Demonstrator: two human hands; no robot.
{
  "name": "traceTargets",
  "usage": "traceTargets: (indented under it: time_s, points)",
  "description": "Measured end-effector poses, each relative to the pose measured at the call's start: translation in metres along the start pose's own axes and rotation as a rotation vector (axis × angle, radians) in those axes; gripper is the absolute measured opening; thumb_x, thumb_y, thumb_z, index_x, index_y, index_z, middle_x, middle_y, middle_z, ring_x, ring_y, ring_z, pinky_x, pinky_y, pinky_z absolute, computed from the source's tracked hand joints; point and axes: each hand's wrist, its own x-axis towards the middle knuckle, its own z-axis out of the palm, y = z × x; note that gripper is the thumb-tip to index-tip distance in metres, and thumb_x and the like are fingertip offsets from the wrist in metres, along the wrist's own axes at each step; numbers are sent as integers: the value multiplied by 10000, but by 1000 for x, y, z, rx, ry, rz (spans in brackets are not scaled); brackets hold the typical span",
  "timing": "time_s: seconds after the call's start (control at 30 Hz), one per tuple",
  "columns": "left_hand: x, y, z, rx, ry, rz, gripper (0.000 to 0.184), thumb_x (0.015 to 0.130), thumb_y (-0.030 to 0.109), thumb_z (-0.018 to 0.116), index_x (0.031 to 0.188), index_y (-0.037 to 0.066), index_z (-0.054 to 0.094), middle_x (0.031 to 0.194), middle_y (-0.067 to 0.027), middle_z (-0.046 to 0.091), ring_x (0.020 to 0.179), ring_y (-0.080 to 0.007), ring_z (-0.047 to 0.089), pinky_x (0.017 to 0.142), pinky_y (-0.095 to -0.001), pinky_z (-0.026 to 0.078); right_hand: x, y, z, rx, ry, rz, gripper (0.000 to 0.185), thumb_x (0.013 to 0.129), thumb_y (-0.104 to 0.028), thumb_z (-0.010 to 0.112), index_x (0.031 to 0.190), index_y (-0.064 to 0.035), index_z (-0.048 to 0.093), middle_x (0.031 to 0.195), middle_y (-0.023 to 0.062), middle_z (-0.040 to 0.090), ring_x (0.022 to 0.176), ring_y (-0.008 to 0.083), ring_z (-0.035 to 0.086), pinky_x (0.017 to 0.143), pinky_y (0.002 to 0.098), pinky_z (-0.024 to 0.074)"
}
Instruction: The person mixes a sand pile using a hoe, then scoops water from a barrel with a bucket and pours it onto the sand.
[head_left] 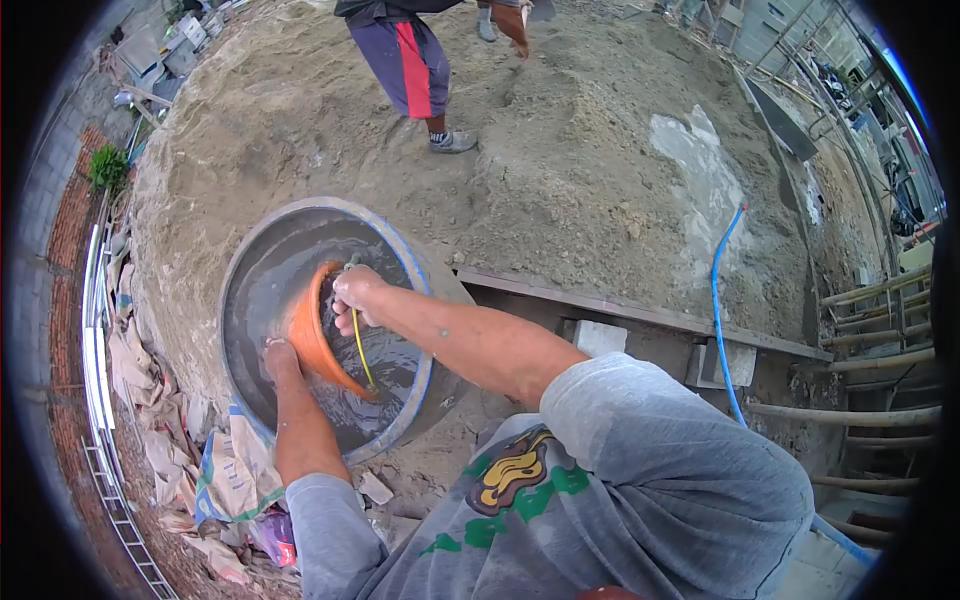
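Observation:
A large round grey tub (410, 262) holds murky grey water. Inside it an orange bucket (312, 335) lies tilted on its side, its mouth facing right, with a yellow handle (361, 350) hanging across the opening. My right hand (356, 298) is closed at the upper rim, by the handle's upper end; its fingers curl at the handle. At the bucket's lower left, my left hand (281, 357) touches the outside near the base, partly in the water, and its fingers are mostly hidden.
Beyond the tub, a person (410, 65) stands on a sand heap (560, 170). A blue hose (716, 300) runs down the right side, near bamboo poles (850, 412). Torn sacks (235, 468) lie at the left, beside a brick wall (72, 230). A wooden board (640, 312) edges the sand.

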Motion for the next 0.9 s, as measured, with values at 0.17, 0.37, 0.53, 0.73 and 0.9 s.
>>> traceTargets:
  time_s: [0.17, 0.37, 0.53, 0.73, 0.9]
  points:
    - [90, -103, 115, -400, -77, -327, 519, 923, 354, 247, 1102, -36, 539, 1181, -200, 512, 1123, -318, 475, 955, -384, 360, -23, -26, 30, -75, -153, -43, 152, 866, -168, 442, 817, -31, 487, 629, 48, 495, 478, 162, 515, 513, 374, 508]
    - [-18, -50, 8, -1592, -72, -570, 568, 924, 412, 215, 1243, -25, 388, 1253, -156, 451, 1144, -284, 441, 986, -386, 321, -32, -52, 81, -384, -237, -145, 150, 865, -171, 467, 791, -47, 506, 625, 23, 491, 453, 105, 396, 426, 288, 388]
    - [-33, -69, 5, -1835, -43, -546, 566, 916, 455, 238, 1235, 15, 396, 1297, -140, 394, 1190, -288, 373, 1003, -430, 286, -46, -71, 122, -531, -336, -211, 209, 853, -184, 492, 687, -60, 506, 578, 14, 468, 443, 87, 351, 384, 268, 283]
    - [-119, -44, -50, -1889, -216, -327, 599, 858, 574, 239, 1287, 173, 355, 1240, -101, 476, 1054, -339, 514, 813, -593, 391, -78, -120, 144, -718, -394, -344, 238, 802, -131, 487, 573, -70, 472, 512, 4, 400, 397, 79, 279, 373, 256, 216]
    - [-163, -24, -89, -1738, -270, -181, 487, 854, 390, 443, 1266, 142, 365, 1199, -108, 503, 986, -321, 558, 723, -507, 476, -129, -157, 144, -843, -384, -482, 223, 754, -86, 474, 534, -55, 466, 475, 6, 341, 380, 86, 235, 363, 267, 190]
